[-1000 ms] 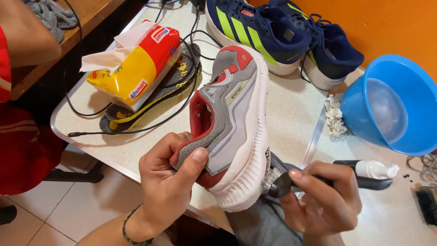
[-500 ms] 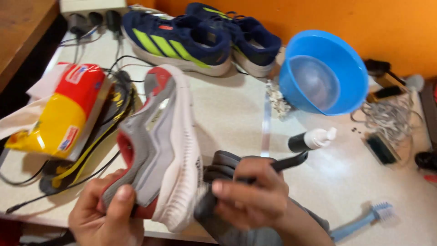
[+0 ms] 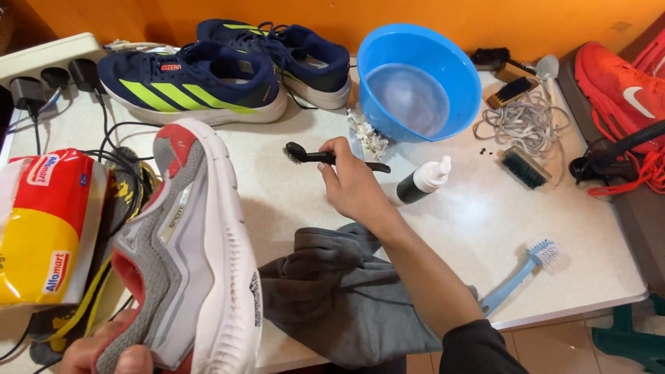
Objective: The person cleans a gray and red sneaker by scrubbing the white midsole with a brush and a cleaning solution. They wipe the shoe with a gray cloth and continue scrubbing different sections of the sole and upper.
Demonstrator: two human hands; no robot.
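Right hand reaches over the white desk, fingers pinching a black brush by its handle, just short of the blue water bowl. Left hand, low at the frame edge, has fingers wrapped around the heel of a grey-and-red sneaker, held sole-side right above the desk. Grey cloth lies between sneaker and right forearm; small black bottle rests beside the right hand.

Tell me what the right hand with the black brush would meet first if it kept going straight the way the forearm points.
Likely the navy shoes: the right hand points up and left across bare table toward them, though depth is unclear.
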